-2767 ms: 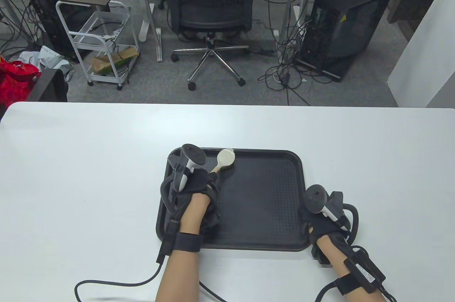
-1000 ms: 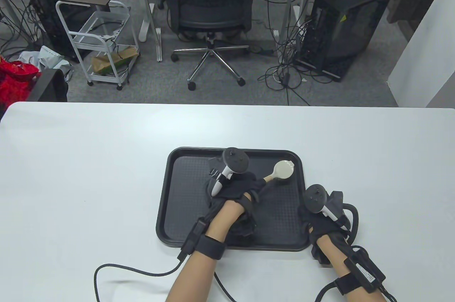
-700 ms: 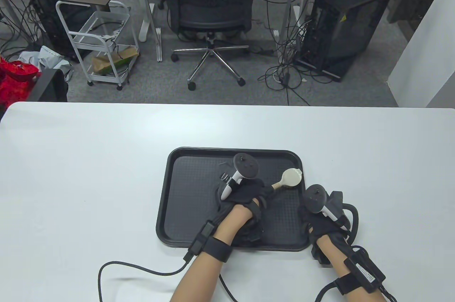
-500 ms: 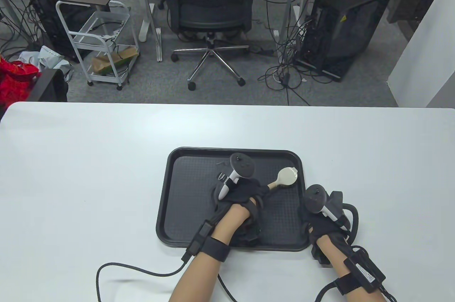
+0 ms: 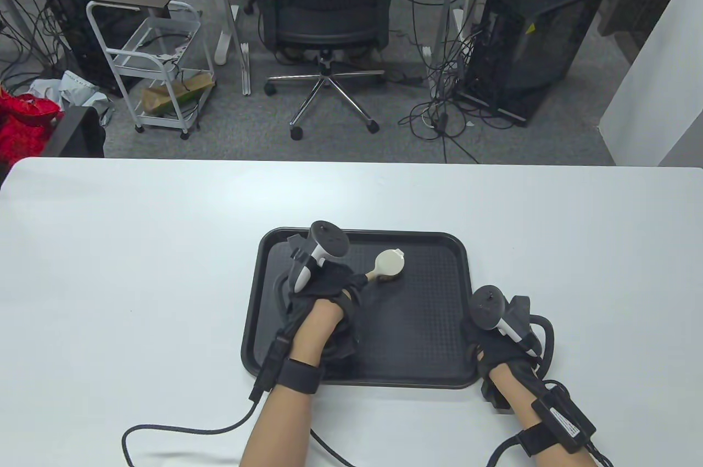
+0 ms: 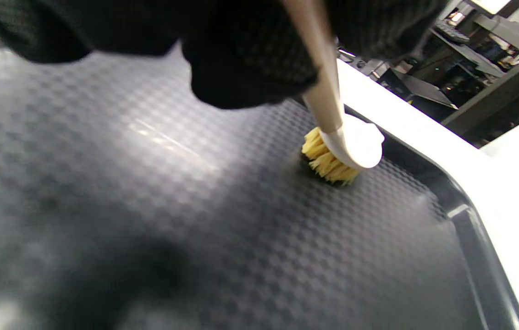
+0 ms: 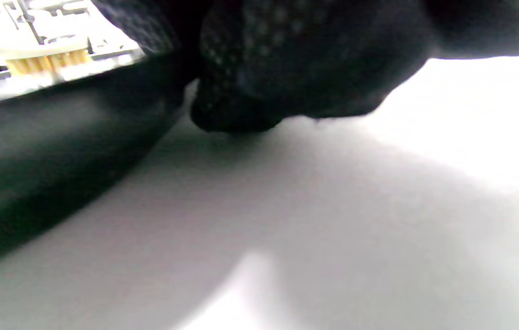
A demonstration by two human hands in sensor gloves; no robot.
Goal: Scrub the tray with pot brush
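Note:
A black textured tray [image 5: 428, 324] lies on the white table. My left hand [image 5: 329, 291] grips the wooden handle of the pot brush [image 5: 388, 263]. The brush's cream head sits in the tray's upper middle, and its yellow bristles [image 6: 326, 162] press on the tray floor [image 6: 149, 206] in the left wrist view. My right hand [image 5: 494, 335] holds the tray's right edge near the front corner. In the right wrist view its fingers [image 7: 296, 82] rest on the table against the tray's rim [image 7: 57, 137].
The white table [image 5: 137, 269] spreads wide on all sides of the tray. Glove cables [image 5: 181, 428] trail along the front edge. An office chair [image 5: 327, 11], a white cart [image 5: 154, 66] and computer towers stand on the floor beyond the table's far edge.
My left hand swept the brush from the tray's upper left to its right rim, then back left to the upper middle. My right hand and the tray stayed put.

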